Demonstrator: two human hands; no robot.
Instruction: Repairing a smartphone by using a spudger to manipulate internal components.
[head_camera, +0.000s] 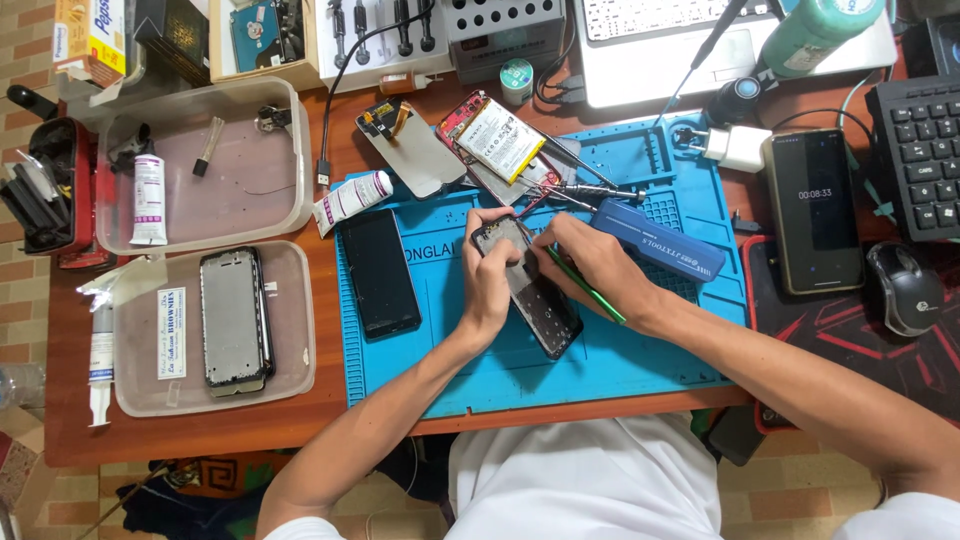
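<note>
My left hand (485, 275) grips the top end of a dark opened phone body (535, 295) that lies tilted on the blue work mat (620, 350). My right hand (590, 260) is closed around a thin green tool (590, 290), its tip at the phone's upper part. Beside the left hand, a black phone screen (378, 272) rests flat on the mat. Just beyond my hands sits another opened phone with a white battery (498, 138), plus tweezers (590, 190) and a blue tool case (655, 240).
Two clear plastic trays stand at the left, one (290, 350) holding a grey phone frame (235, 320), the other (300, 190) a white tube. A phone with a lit timer (815, 210), a mouse (905, 290), a keyboard (920, 150) and a laptop (700, 50) lie right and behind.
</note>
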